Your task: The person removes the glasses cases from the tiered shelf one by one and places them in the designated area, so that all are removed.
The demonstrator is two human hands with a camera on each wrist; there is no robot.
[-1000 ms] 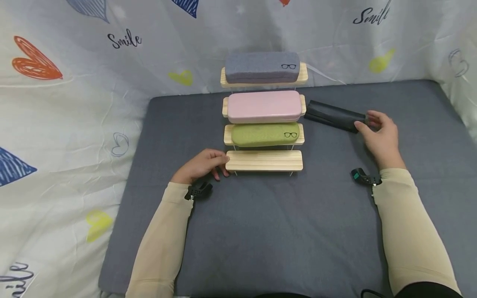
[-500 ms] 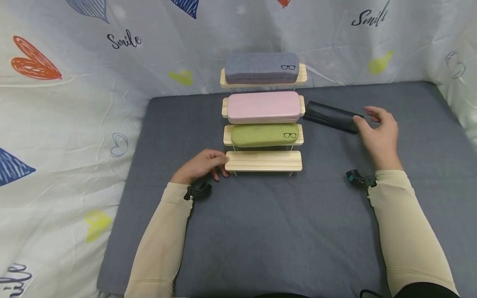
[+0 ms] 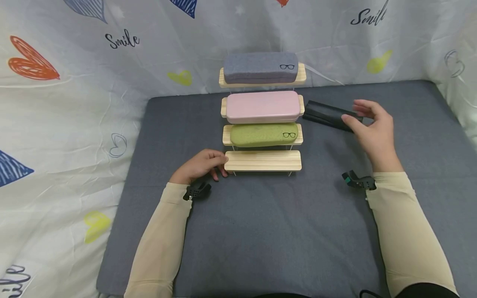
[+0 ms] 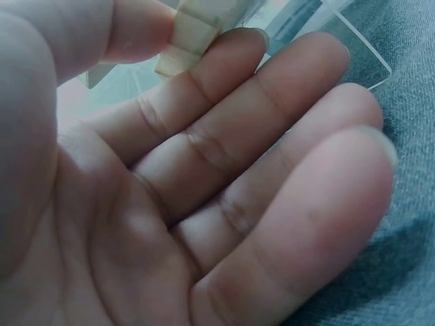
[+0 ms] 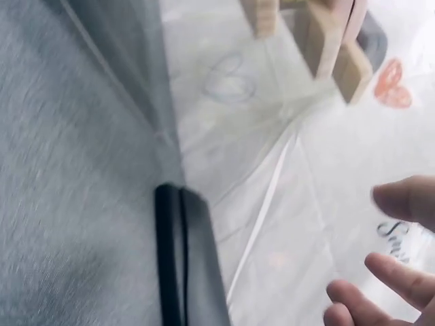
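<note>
A tiered display rack with wooden shelves (image 3: 262, 160) and clear supports stands mid-table. My left hand (image 3: 199, 165) pinches the left end of its lowest, bare shelf; the left wrist view has the pale wooden end (image 4: 194, 30) between thumb and index finger, the other fingers loosely bent. To the rack's right lies a black glasses case (image 3: 324, 114), slanting on the cloth. My right hand (image 3: 374, 126) hovers over the case's right end, thumb and fingers spread apart. In the right wrist view a gap shows between those fingers and the black case (image 5: 197, 258).
On the upper shelves sit a green glasses case (image 3: 261, 135), a pink case (image 3: 262, 106) and a grey-blue case (image 3: 261, 68). Grey cloth (image 3: 275, 240) covers the table. A printed white curtain (image 3: 149, 70) hangs behind and at both sides.
My right hand has come off the black case's right end and shifted slightly left and back, over it. The left hand keeps its place on the shelf end.
</note>
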